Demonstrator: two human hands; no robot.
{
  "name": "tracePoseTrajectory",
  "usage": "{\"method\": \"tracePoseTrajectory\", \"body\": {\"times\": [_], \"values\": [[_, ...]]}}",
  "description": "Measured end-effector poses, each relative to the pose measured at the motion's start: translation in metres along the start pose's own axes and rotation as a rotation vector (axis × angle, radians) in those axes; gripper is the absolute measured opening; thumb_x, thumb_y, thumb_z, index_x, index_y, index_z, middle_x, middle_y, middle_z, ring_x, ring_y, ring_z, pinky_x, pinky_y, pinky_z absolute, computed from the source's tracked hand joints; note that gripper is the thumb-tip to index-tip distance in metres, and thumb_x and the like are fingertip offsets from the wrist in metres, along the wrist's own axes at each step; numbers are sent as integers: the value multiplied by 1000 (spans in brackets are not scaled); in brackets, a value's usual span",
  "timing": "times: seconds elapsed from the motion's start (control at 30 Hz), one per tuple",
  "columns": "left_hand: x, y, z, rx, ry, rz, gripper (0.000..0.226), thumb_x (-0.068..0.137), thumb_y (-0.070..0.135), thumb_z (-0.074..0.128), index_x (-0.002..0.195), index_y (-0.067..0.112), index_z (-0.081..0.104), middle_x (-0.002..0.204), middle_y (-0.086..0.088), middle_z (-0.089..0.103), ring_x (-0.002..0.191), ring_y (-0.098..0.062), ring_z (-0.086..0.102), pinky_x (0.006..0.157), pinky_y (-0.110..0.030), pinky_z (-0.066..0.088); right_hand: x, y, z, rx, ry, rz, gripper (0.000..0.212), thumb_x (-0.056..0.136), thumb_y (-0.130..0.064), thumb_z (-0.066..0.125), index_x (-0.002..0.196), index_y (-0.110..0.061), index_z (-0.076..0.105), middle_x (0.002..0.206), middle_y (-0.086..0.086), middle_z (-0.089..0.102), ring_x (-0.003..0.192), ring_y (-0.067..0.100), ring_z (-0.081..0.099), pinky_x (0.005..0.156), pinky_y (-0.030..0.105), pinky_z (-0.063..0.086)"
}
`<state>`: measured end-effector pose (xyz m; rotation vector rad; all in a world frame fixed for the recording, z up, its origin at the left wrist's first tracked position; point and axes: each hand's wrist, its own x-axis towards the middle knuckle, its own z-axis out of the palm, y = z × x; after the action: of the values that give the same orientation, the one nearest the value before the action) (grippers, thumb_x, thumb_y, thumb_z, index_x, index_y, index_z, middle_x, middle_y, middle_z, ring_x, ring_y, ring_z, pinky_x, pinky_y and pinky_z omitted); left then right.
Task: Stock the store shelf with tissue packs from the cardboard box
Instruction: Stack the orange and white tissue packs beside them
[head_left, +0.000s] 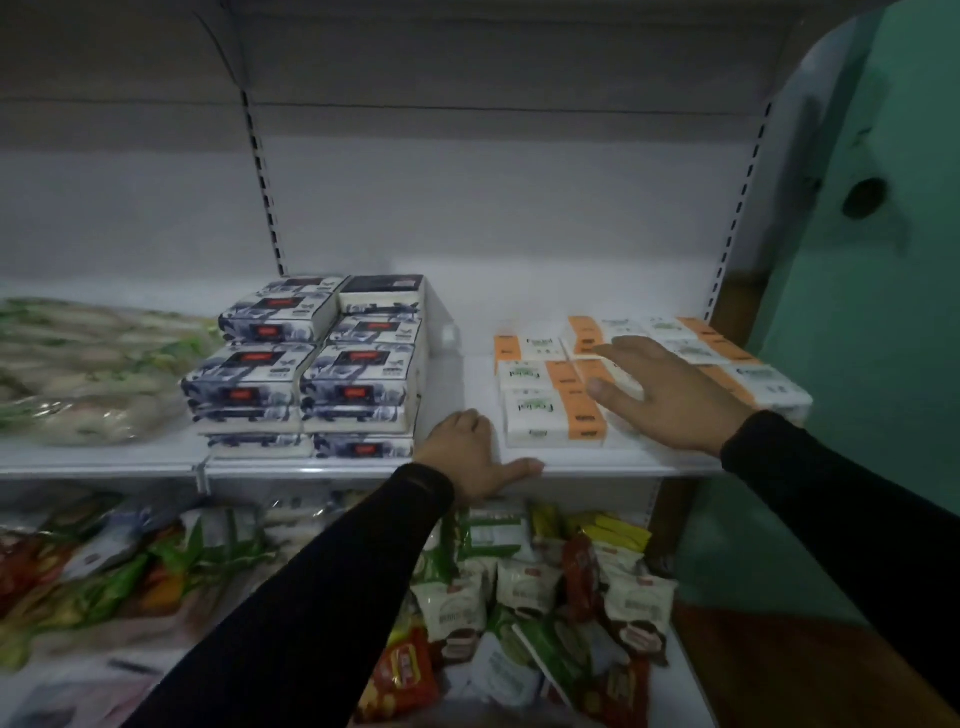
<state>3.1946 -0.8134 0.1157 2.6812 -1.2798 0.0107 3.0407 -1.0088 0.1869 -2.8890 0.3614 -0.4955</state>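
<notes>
Right hand (667, 392) spread flat and wide over the orange-and-white tissue packs (553, 410), fingers straight, palm down, gripping nothing; whether resting on the packs or just above them cannot be told through the blur. Left hand (475, 457) set on the front lip of the shelf (322, 465), just left of those packs, fingers loosely bent over the edge and thumb stretched along it toward them, holding nothing.

Orange-and-white packs laid flat in rows, long axes running mostly left to right along the shelf, the rows reaching rightward and back from under the right hand. Left of them, past a bare strip of shelf, a taller stack of blue-and-white tissue packs (311, 374). Farther left again, bagged goods (88, 369), too blurred to name. Below them, snack packets (524, 597) heaped on a lower shelf.

Cardboard box not in view. Right hand plainly the nearer one for squaring the row; packs directly beneath it, left hand likely only bracing.
</notes>
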Motion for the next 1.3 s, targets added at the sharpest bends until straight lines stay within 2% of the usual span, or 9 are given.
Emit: {"method": "tracePoseTrajectory", "body": {"times": [0.13,0.23,0.33,0.47,0.67,0.87,1.03,1.17,1.3], "values": [[-42,8,-3,-162,33,7,62,88,68,43,109,11,57,122,-11,54,113,-27,49,94,-35,40,-58,-23,2,29,-11,-24,68,91,-64,39,147,-27,39,156,-1,31,142,14,29,106,20,21],[-95,8,5,-294,76,40,62,93,59,44,134,13,51,139,-7,49,126,-25,45,101,-33,36,-96,-38,21,96,-24,-46,69,89,-68,37,144,-27,42,152,-1,37,138,14,35,109,24,26],[-151,4,31,-365,87,71,56,94,56,46,132,16,54,134,-6,56,120,-24,52,95,-30,40,-128,-54,64,143,-89,-20,67,91,-66,40,141,-22,47,147,2,43,134,18,41,103,21,28],[-200,-15,98,-370,-111,-19,50,95,50,48,132,17,56,132,-6,59,117,-22,56,86,-22,37,-170,-70,150,247,-246,14,75,88,-74,37,131,-16,58,133,6,55,124,22,51,100,23,35],[-240,-55,205,-453,-544,-241,40,89,55,46,120,32,58,121,4,63,110,-19,59,95,-35,47,-228,-87,285,353,-647,254,45,97,-46,51,135,-21,53,130,-2,54,120,18,54,88,20,39],[-269,-98,305,-400,-854,-358,45,102,34,41,135,3,47,141,-14,46,123,-29,48,96,-32,39,-272,-104,403,472,-951,429,43,98,-42,51,131,-15,55,132,2,57,115,20,56,96,33,46],[-295,-132,384,-370,-948,-440,48,101,32,42,144,10,38,150,-12,37,134,-28,39,103,-30,34,-296,-131,489,428,-1101,495,47,97,-36,54,137,-11,49,134,9,58,122,27,55,96,29,43],[-306,-144,425,-390,-1014,-466,47,99,29,47,140,8,41,146,-16,42,131,-30,43,104,-34,35,-313,-145,548,520,-1219,446,40,94,-33,51,131,-19,53,128,3,58,118,26,57,99,40,46],[-318,-148,452,-446,-1031,-506,48,93,40,55,136,20,47,144,-8,46,132,-27,43,110,-39,33,-325,-159,585,521,-1164,384,47,95,-20,56,141,-17,45,143,7,47,131,29,46,111,36,36]]}}
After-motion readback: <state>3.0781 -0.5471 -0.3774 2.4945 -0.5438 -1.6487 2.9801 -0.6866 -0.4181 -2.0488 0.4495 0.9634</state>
